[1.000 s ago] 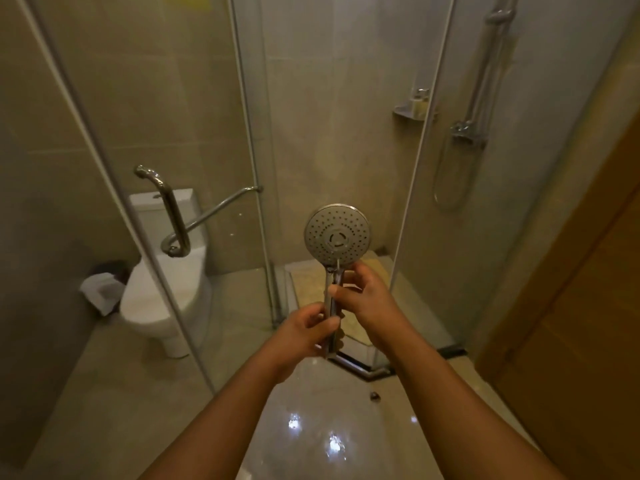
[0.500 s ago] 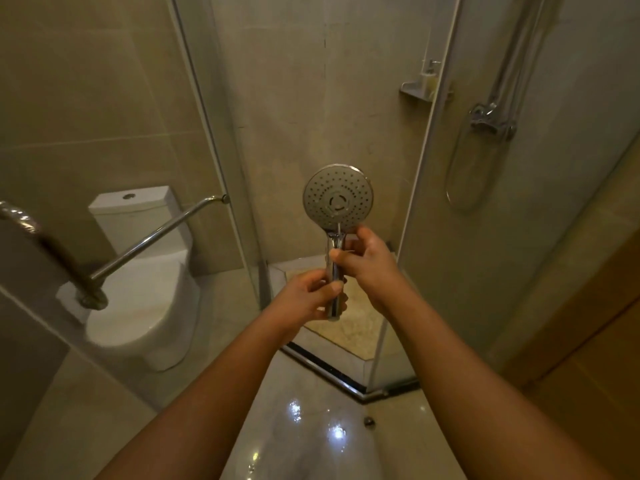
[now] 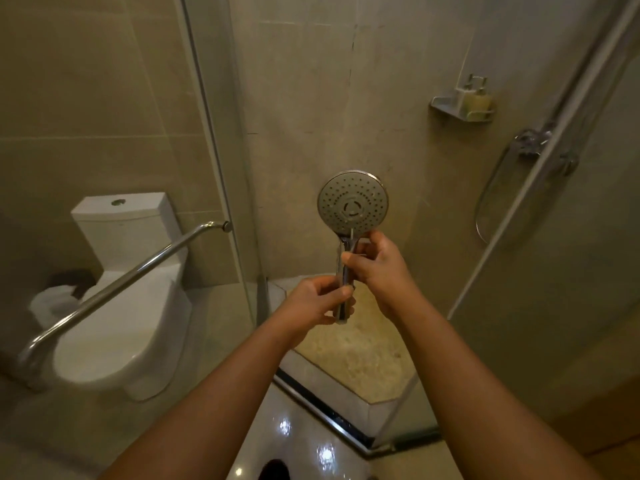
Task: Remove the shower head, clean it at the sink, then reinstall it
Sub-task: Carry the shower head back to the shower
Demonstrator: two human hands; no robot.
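While both arms reach out in front of the open shower stall, the shower head [image 3: 352,202] stands upright between them, off its hose; its round grey face, ringed in chrome and dotted with nozzle holes around a circular centre piece, is turned toward the camera, and a slim chrome handle runs straight down from it; the left hand [image 3: 317,299] curls its fingers and thumb round the lower end of that handle, closed tight on it; the right hand [image 3: 379,263] pinches the handle higher up, just under the face, thumb in front and fingers bent behind; beyond the glass, the toilet [image 3: 117,306] sits to the left; the mixer valve [image 3: 531,142] and wall shelf [image 3: 462,107] hang to the right.
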